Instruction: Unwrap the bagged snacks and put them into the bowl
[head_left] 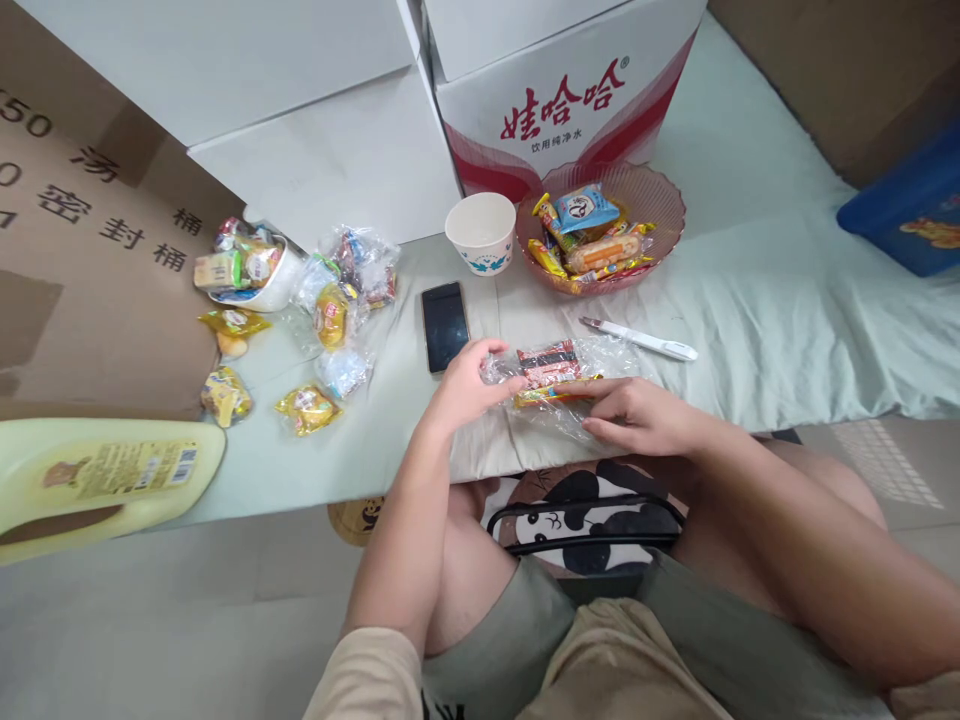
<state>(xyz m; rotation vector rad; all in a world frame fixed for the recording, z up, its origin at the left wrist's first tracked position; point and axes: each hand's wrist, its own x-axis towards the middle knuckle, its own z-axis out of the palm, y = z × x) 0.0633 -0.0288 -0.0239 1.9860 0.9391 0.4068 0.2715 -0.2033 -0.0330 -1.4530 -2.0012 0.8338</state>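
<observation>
A clear plastic bag (559, 415) lies near the front edge of the cloth-covered surface. Within it show a dark-red wrapped snack (550, 362) and a slim yellow wrapped snack (551, 392). My left hand (474, 388) is closed on the bag's left end, its thumb reaching over the plastic. From the right, my right hand (643, 415) grips the bag, with the index finger stretched along the yellow snack and the other fingers curled. Behind the bag rests a white-handled knife (649, 340). A dark phone (445, 326) lies just beyond my left hand.
A pink glass bowl (652, 235) of wrapped snacks stands beside a white paper cup (481, 240). To the left are a white bowl (283, 282), several loose packets and a pale yellow bottle (112, 470). A water carton (559, 110) stands at the back.
</observation>
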